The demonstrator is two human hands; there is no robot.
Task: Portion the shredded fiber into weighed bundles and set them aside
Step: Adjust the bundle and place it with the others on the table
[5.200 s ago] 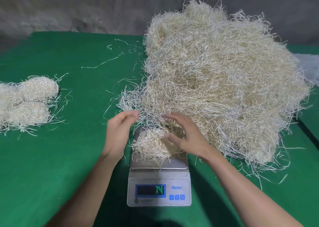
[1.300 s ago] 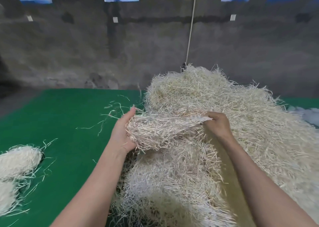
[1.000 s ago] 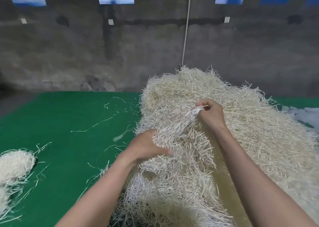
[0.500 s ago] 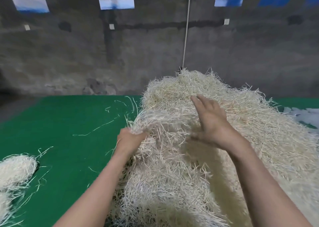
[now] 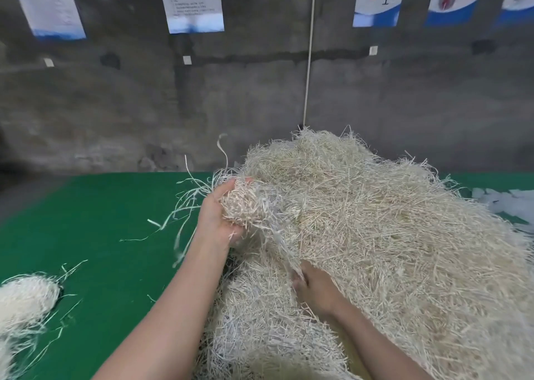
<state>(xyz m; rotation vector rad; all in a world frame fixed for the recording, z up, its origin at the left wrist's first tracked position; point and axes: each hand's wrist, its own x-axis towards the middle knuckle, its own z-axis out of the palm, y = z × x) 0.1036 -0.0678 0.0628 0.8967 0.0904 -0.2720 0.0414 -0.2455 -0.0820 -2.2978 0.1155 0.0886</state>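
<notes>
Fingers of the left hand [image 5: 217,220] curl up around a clump of shredded fiber [image 5: 247,206], held palm-up just off the near-left flank of the big heap [image 5: 390,235]. The clump is roundish, with no clear long axis. A tail of strands [image 5: 279,246] runs out of it on a slant, down and to the right, into the right hand [image 5: 316,291]. That hand lies low against the heap, back upward, its fingers closed on the tail's lower end. Loose strands [image 5: 187,203] stick out of the clump, some trailing left over the table, a few standing straight up.

The heap fills the right half of the green table cover [image 5: 101,220] and rises almost to the back wall [image 5: 115,105]; its left edge runs ragged from the far side toward the person. Left of it the green lies open, with only stray threads, as far as a finished bundle [image 5: 26,301] at the left margin, well apart from the hands. A white cord [image 5: 308,61] hangs down the wall behind the heap's peak, with printed notices [image 5: 193,4] along the top.
</notes>
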